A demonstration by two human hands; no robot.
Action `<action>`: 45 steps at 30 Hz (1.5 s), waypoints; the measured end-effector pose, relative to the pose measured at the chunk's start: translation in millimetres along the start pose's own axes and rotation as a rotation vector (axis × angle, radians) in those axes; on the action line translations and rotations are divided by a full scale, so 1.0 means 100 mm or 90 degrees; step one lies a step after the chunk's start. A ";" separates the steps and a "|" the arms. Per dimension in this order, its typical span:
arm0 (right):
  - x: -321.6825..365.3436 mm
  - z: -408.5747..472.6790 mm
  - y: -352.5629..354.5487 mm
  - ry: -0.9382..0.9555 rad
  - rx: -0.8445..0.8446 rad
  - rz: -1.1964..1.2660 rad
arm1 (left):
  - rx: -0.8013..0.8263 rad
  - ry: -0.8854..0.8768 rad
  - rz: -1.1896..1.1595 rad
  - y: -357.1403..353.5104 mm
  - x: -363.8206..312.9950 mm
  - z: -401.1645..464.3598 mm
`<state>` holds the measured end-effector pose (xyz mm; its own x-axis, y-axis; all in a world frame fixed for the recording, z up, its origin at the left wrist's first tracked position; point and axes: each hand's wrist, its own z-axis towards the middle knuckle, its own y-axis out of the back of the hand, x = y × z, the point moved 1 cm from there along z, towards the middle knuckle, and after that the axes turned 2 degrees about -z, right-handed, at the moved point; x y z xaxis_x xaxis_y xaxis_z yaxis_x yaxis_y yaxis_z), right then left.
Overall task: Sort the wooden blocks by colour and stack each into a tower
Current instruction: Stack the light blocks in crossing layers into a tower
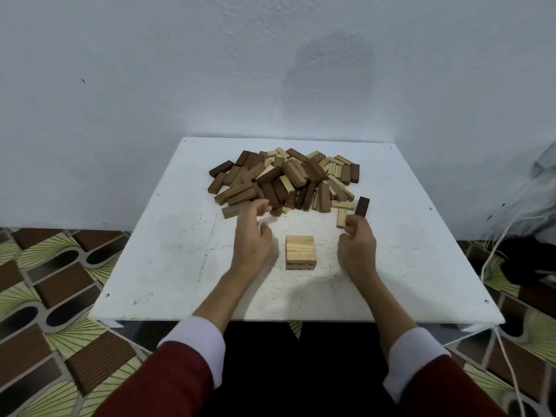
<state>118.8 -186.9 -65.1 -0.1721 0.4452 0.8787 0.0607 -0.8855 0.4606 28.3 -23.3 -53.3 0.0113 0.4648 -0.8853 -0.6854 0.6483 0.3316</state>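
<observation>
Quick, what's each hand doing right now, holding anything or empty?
Left hand: open, fingers loosely curled, holding nothing, near the block pile.
Right hand: pinching a light block and a dark block.

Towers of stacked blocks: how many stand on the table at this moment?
1. A low light-wood tower stands on the white table between the left hand and right hand. All other blocks lie in the unsorted pile behind it.

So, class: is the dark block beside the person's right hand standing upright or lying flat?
Upright. The dark block stands on end on the white table, just beyond the right hand, apart from the pile.
</observation>
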 end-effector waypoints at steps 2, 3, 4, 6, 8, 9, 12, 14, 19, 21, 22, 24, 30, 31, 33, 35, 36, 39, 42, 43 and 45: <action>-0.02 0.19 0.01 0.013 -0.013 -0.055 | 0.025 -0.047 0.060 -0.02 -0.05 0.23; -0.04 0.30 0.00 0.019 -0.007 -0.098 | 0.042 -0.073 0.093 -0.04 -0.06 0.35; -0.05 0.39 0.00 0.018 0.011 -0.155 | 0.063 -0.101 0.130 -0.06 -0.06 0.46; -0.07 0.56 -0.02 0.016 0.076 -0.281 | 0.116 -0.147 0.217 -0.12 -0.03 0.67; -0.07 0.67 -0.04 0.046 0.133 -0.360 | 0.184 -0.172 0.307 -0.20 0.02 0.84; -0.06 0.72 -0.04 0.063 0.152 -0.381 | 0.216 -0.181 0.347 -0.24 0.05 0.90; -0.04 0.81 -0.04 0.105 0.190 -0.446 | 0.268 -0.186 0.452 -0.34 0.08 1.02; -0.01 0.85 -0.02 0.112 0.197 -0.460 | 0.276 -0.179 0.518 -0.40 0.09 1.08; 0.02 0.84 0.02 0.183 0.202 -0.547 | 0.277 -0.169 0.580 -0.51 0.08 1.15; 0.00 0.81 0.02 0.221 0.193 -0.585 | 0.286 -0.167 0.573 -0.53 0.06 1.16; -0.02 0.79 0.02 0.233 0.189 -0.601 | 0.293 -0.162 0.565 -0.53 0.06 1.16; -0.04 0.76 0.02 0.238 0.181 -0.631 | 0.309 -0.143 0.546 -0.54 0.03 1.16; -0.11 0.78 -0.03 0.280 0.128 -0.622 | 0.305 -0.123 0.521 -0.52 0.03 1.17; -0.09 0.79 -0.03 0.263 0.133 -0.604 | 0.300 -0.122 0.514 -0.52 0.04 1.18; -0.05 0.80 -0.03 0.234 0.129 -0.594 | 0.293 -0.116 0.492 -0.52 0.06 1.18; -0.04 0.84 -0.03 0.231 0.135 -0.617 | 0.285 -0.109 0.472 -0.52 0.07 1.18; -0.03 0.85 -0.03 0.233 0.140 -0.621 | 0.279 -0.105 0.461 -0.52 0.08 1.18; 0.06 0.88 0.00 0.217 0.172 -0.620 | 0.275 -0.108 0.428 -0.51 0.05 1.20; 0.16 0.88 0.08 0.184 0.198 -0.574 | 0.274 -0.138 0.334 -0.46 -0.01 1.21; 0.21 0.87 0.12 0.165 0.197 -0.522 | 0.277 -0.134 0.285 -0.42 -0.04 1.20; 0.31 0.81 0.19 0.136 0.177 -0.380 | 0.274 -0.139 0.200 -0.33 -0.10 1.15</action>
<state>193.9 -179.1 -18.8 -0.4419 0.7848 0.4345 0.1399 -0.4181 0.8976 134.8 19.5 -17.7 0.0363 0.7594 -0.6496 -0.3230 0.6240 0.7115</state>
